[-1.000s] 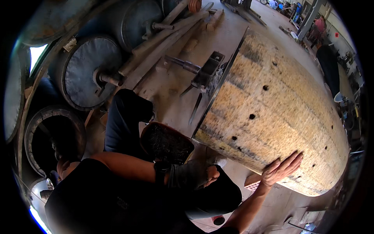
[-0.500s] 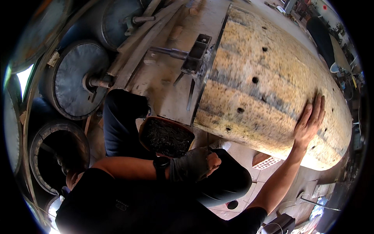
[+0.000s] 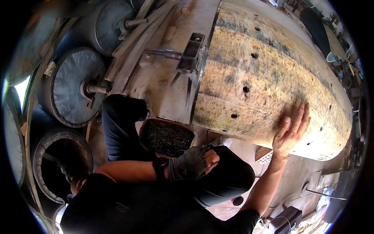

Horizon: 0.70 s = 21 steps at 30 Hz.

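A big barrel-shaped wooden drum [image 3: 257, 74] with a mottled yellow and grey surface and several dark holes lies across the right half. My right hand [image 3: 290, 134], bare, rests flat on its near side with the fingers stretched out. My left hand [image 3: 194, 163] wears a dark fingerless glove and is held over my thigh, its fingers curled closed. Whatever is inside those fingers is hidden or too small to name. Just beyond the left hand, a reddish-rimmed tub [image 3: 191, 135] full of thin dark nails [image 3: 165, 136] sits between my legs.
A metal bracket with a shaft [image 3: 191, 54] stands at the drum's left end. Several dark metal-ended cylinders [image 3: 76, 85] and long wooden planks [image 3: 136, 46] lie at the left. A perforated brick [image 3: 264, 155] is under the drum's near side.
The drum has turned a little toward me, its holes now lower. My right hand has moved nearer and leftward with it. The left hand stays closed in nearly the same place.
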Each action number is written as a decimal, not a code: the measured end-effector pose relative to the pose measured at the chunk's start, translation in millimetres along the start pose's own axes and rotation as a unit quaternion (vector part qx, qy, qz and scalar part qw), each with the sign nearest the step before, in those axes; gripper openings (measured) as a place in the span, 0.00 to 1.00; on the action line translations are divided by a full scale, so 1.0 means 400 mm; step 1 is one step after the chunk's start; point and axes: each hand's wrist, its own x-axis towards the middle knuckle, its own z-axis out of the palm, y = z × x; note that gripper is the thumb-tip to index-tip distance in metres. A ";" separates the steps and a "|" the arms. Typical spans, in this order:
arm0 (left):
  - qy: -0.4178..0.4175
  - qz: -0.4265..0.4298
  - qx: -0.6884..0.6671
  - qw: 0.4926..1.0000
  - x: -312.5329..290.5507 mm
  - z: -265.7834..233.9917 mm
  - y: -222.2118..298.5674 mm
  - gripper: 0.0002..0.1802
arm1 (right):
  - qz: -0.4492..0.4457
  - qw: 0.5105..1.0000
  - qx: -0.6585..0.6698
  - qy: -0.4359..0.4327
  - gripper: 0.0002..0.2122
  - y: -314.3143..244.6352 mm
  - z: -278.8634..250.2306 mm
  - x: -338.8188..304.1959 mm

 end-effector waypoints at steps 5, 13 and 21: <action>-0.072 -0.078 -0.072 0.992 -0.016 0.025 0.005 0.10 | -0.024 0.999 -0.036 -0.004 0.27 0.021 0.041 -0.019; -0.048 -0.049 -0.002 0.998 -0.106 0.117 -0.009 0.09 | -0.032 0.997 -0.064 -0.019 0.24 0.095 0.017 0.003; -0.060 -0.061 -0.020 0.996 -0.205 0.133 -0.007 0.08 | -0.020 0.997 -0.058 -0.044 0.26 0.140 0.016 0.021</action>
